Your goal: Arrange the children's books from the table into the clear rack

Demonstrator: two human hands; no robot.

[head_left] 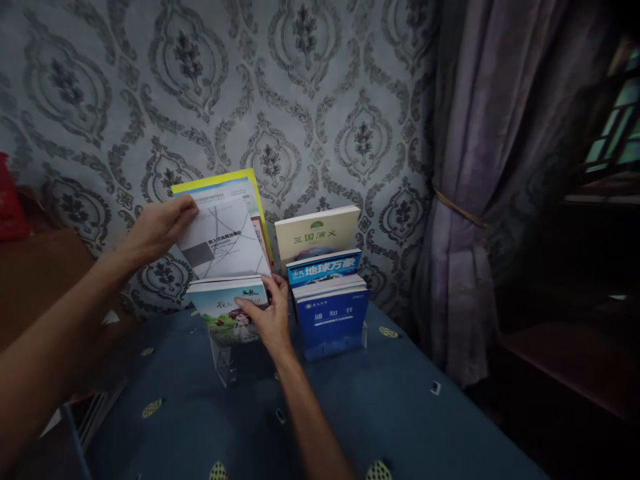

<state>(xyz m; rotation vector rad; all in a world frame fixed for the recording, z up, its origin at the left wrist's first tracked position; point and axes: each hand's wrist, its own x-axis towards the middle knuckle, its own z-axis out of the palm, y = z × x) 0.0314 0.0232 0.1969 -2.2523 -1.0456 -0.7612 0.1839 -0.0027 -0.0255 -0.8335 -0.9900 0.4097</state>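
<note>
My left hand is closed on the upper left edge of a white-covered manual, which stands tilted behind other books. My right hand grips the right edge of a green picture-covered book, thumb on its front cover and fingers behind. This book sits in front, in a clear stand. Behind the white manual rises a taller yellow-edged book. To the right is a second row, with a dark blue booklet in front, a light blue book behind it and a cream book at the back.
A blue patterned cloth covers the table. The patterned wall rises right behind the books, and a tied purple curtain hangs at the right. A brown box with a red object stands at the left.
</note>
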